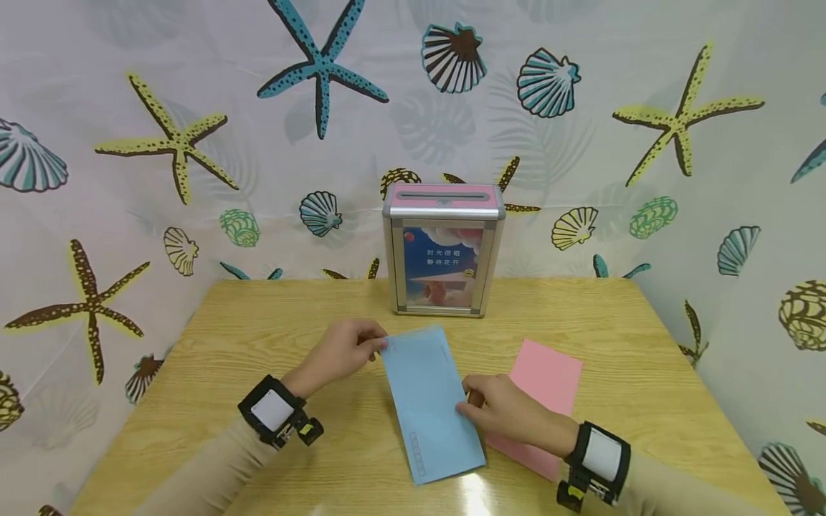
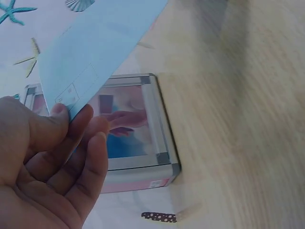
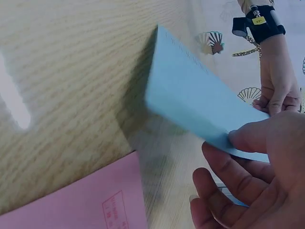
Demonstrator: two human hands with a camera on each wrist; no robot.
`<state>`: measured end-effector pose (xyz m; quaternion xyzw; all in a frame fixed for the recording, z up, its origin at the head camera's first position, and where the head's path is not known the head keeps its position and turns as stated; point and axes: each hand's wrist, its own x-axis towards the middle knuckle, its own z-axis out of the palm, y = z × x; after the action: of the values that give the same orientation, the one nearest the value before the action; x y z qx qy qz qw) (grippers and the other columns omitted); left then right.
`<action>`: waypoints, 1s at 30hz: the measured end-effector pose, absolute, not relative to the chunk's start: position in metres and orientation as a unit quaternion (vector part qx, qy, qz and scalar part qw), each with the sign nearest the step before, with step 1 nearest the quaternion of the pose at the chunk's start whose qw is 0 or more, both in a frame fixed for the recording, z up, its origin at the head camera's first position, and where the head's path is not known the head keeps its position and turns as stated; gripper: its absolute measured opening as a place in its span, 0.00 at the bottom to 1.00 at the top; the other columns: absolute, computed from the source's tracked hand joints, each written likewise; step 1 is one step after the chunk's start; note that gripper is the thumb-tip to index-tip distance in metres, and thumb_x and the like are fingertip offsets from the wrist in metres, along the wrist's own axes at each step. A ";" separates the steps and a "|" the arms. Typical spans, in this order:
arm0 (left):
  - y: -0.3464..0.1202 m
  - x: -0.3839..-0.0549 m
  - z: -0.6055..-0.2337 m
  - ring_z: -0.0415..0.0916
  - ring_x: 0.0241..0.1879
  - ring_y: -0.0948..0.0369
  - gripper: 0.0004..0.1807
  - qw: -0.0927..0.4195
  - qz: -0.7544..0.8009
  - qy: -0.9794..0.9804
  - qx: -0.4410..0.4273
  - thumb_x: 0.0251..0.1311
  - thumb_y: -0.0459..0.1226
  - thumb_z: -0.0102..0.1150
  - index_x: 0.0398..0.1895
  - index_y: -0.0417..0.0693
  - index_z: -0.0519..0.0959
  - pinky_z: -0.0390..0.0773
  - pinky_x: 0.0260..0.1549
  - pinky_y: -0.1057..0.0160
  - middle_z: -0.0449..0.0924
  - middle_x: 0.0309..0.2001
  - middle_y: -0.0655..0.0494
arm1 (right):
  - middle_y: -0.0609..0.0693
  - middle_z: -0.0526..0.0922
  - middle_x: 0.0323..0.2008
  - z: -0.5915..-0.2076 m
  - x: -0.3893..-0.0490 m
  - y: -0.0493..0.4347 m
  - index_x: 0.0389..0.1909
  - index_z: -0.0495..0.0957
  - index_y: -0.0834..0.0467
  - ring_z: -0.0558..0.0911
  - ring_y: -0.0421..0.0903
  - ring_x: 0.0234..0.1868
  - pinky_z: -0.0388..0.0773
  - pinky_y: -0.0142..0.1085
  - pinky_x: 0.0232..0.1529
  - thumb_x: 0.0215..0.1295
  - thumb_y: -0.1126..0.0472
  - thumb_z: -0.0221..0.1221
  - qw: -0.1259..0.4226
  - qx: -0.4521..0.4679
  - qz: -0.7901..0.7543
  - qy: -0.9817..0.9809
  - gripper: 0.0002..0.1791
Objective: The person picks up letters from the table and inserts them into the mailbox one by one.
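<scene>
A light blue envelope with small printed boxes is held up over the wooden table by both hands. My left hand pinches its far left corner between thumb and fingers; the left wrist view shows the envelope at the thumb tip beside a printed stamp box. On the right long edge, my right hand pinches the paper, thumb on top and fingers beneath. Under the right hand lies a pink envelope, partly covered by that hand; its red printed frame shows in the right wrist view.
A silver-framed mailbox with a pink top and a slot stands at the back of the wooden table. Behind it hangs a white cloth printed with starfish and shells.
</scene>
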<state>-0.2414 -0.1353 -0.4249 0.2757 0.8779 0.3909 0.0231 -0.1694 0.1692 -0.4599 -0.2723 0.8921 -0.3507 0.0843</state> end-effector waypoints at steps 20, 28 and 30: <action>-0.107 -0.219 -0.436 0.81 0.28 0.62 0.09 0.078 0.460 0.828 0.311 0.61 0.38 0.65 0.43 0.49 0.78 0.83 0.28 0.61 0.84 0.32 0.58 | 0.41 0.81 0.26 -0.448 -0.177 0.175 0.26 0.74 0.47 0.81 0.37 0.32 0.79 0.38 0.28 0.69 0.55 0.60 -0.067 -0.263 -0.418 0.867 0.10; -0.095 -0.209 -0.436 0.79 0.24 0.60 0.07 0.073 0.431 0.839 0.322 0.59 0.35 0.67 0.39 0.47 0.80 0.78 0.21 0.67 0.82 0.26 0.59 | 0.39 0.82 0.28 -0.442 -0.181 0.176 0.35 0.78 0.46 0.81 0.38 0.32 0.73 0.34 0.20 0.68 0.58 0.60 -0.148 -0.277 -0.439 0.842 0.02; -0.095 -0.208 -0.436 0.80 0.25 0.60 0.09 0.081 0.437 0.836 0.321 0.58 0.34 0.67 0.42 0.47 0.80 0.79 0.22 0.66 0.82 0.28 0.59 | 0.39 0.82 0.28 -0.443 -0.182 0.176 0.36 0.78 0.46 0.81 0.38 0.32 0.73 0.34 0.21 0.68 0.59 0.61 -0.156 -0.280 -0.443 0.838 0.03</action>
<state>-0.2080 -0.0946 -0.4362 0.3208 0.8365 0.4368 0.0808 -0.1821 0.1761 -0.4425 -0.2795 0.8375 -0.4430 -0.1555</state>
